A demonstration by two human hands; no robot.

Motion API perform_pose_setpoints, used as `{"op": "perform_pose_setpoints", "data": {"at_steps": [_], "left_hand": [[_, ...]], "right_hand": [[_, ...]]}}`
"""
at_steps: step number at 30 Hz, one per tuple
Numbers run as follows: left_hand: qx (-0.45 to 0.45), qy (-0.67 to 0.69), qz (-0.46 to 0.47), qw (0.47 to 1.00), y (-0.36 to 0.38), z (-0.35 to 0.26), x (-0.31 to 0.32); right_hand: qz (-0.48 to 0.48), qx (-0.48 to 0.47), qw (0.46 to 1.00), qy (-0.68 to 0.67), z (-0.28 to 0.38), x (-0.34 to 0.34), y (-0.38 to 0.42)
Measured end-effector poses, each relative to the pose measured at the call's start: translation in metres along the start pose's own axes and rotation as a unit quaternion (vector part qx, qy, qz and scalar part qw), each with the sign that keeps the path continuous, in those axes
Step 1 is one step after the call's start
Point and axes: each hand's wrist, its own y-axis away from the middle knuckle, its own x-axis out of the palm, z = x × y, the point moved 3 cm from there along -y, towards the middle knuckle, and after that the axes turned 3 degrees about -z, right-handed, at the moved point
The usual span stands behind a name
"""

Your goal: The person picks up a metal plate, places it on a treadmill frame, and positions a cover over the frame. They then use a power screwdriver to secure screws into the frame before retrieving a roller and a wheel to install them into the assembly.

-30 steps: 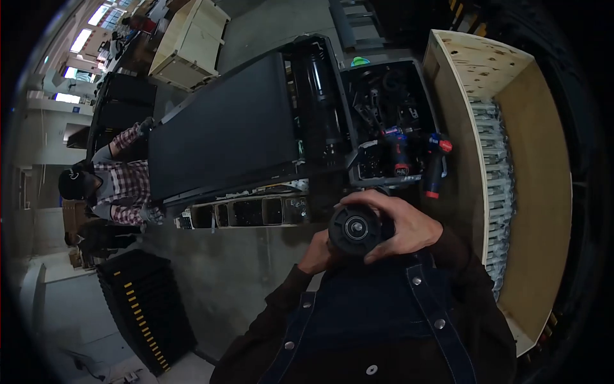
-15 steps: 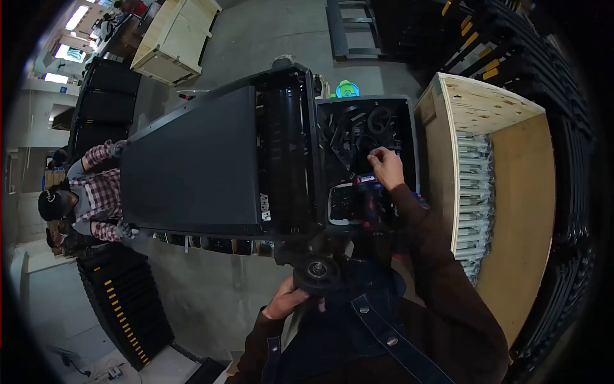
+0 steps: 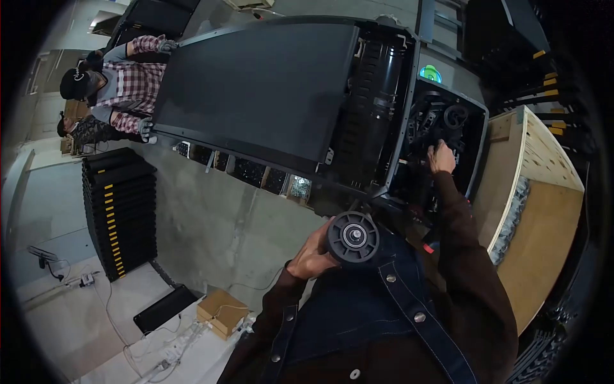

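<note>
A black spoked wheel (image 3: 350,248) with a metal bearing at its hub faces up in front of my apron. My left hand (image 3: 310,257) is closed around its left side, some fingers hidden behind it. My right hand (image 3: 441,157) reaches into a black bin (image 3: 481,131) of dark parts, its fingers bent together and pointing down. Whatever is at those fingertips blends into the dark contents. Another round wheel-like part (image 3: 455,116) lies in the bin just beyond that hand.
A large black machine frame with a flat panel (image 3: 256,83) stands ahead. A co-worker (image 3: 137,83) in gloves grips its far end. Small-parts boxes (image 3: 246,173) line its near side. A wooden crate (image 3: 543,237) stands right; stacked black parts (image 3: 121,211) stand left.
The whole view has swung, shifting the machine and bin up and right. The wheel in my left hand now shows its hub face more fully. My right hand stays over the bin.
</note>
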Motion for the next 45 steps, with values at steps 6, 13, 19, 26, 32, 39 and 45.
{"op": "perform_pose_setpoints", "data": {"at_steps": [6, 13, 19, 26, 32, 39, 45], "left_hand": [[0.043, 0.094, 0.093, 0.99, 0.004, 0.017, -0.012], [0.027, 0.116, 0.222, 0.968, 0.014, 0.011, -0.015], [0.032, 0.068, 0.207, 0.975, 0.024, 0.028, -0.032], [0.038, 0.064, 0.169, 0.983, 0.025, 0.044, -0.04], [0.097, 0.052, 0.101, 0.989, 0.018, 0.048, -0.051], [0.1, 0.178, 0.117, 0.972, 0.014, 0.03, -0.057], [0.102, 0.228, 0.084, 0.965, -0.019, -0.004, -0.045]], "right_hand": [[0.048, -0.089, 0.83, -0.548, 0.056, -0.128, 0.137], [0.136, -0.186, 0.783, -0.577, 0.141, -0.168, 0.26], [0.222, -0.118, 0.785, -0.566, 0.157, -0.168, 0.288], [0.242, -0.164, 0.827, -0.48, 0.189, -0.166, 0.316], [-0.068, -0.462, 0.865, -0.184, 0.228, -0.199, 0.347], [-0.075, -0.382, 0.911, -0.134, 0.187, -0.17, 0.325], [0.111, -0.271, 0.848, -0.442, 0.167, -0.151, 0.257]]}}
